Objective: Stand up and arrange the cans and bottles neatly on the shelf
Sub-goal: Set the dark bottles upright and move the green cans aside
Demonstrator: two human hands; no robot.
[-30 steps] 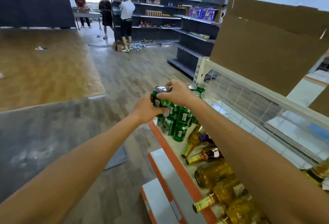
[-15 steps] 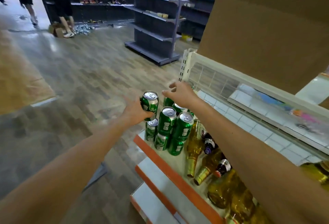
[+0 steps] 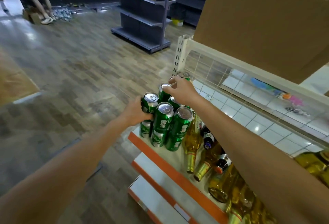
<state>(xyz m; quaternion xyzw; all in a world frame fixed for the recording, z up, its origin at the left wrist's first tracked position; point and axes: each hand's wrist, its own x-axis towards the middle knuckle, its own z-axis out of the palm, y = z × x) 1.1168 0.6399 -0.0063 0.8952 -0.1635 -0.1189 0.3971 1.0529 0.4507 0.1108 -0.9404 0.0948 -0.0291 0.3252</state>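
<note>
At the far end of the orange shelf lip [image 3: 178, 175], just behind it, we recorded the can stack [image 3: 164, 118]: green cans, upright, in two tiers, the upper ones seated on the lids of the lower.

Left hand [image 3: 137, 111]: fingers wrapped round the side of the corner can [image 3: 151, 102], which was the upper-tier can at the aisle-side corner of the stack, nearest the lip's end. It appeared to sit on the can below; we could not tell whether full weight was on it.

Right hand [image 3: 181, 90]: fingertips pinched on the top rim of the rear can [image 3: 162, 94], one position further back from the lip than the corner can. Upright, or close to it.

Bottles [image 3: 191, 142]: lying on their sides behind the lip, toward its near end, necks pointing at the lip, touching and overlapping one another. None upright. Some were hidden under the right forearm.

Behind everything, well back from the lip, stood the wire back panel [image 3: 210, 67], with a cardboard sheet [image 3: 258, 19] above it.

Judgement on step: we were in the can half of the job, squaring up the upper tier. The bottles looked untouched, so the task was perhaps half done at most.

Next move, as we judged it: centre both held cans on the lids beneath, line them up with their neighbours, then let go slowly, one hand at a time. A two-tier stack is tippy, and a nudge toward the lip would send cans off the shelf. After that, stand the bottles up.
</note>
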